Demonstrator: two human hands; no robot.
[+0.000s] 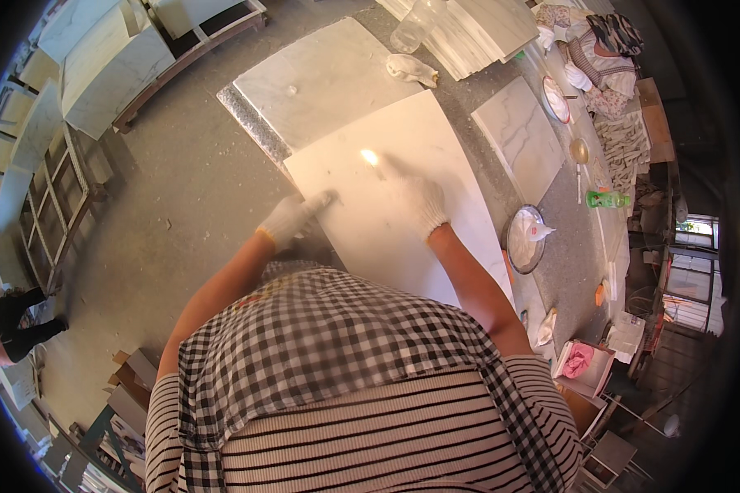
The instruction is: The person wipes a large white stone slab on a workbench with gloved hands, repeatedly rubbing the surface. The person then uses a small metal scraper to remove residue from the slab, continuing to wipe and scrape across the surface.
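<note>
A white marble slab [370, 218] lies in front of me, its far part over a grey-veined slab [321, 78]. My left hand [286, 220], in a white knit glove, is at the near left edge of the white slab. Its fingers are closed on that edge, with the tip of the grip on the top face. Over the right half of the slab is my right hand [419, 204], gloved too. Motion smears its fingers, and whether they hold anything does not show. A bright glare spot shines on the surface just beyond it.
To the right are a veined slab [522, 135], a round pan [524, 240] with a white bag, and a green bottle [607, 200]. A crumpled glove [411, 70] lies beyond. Another person [604, 62] works at far right. Slabs on a rack [111, 70] stand far left.
</note>
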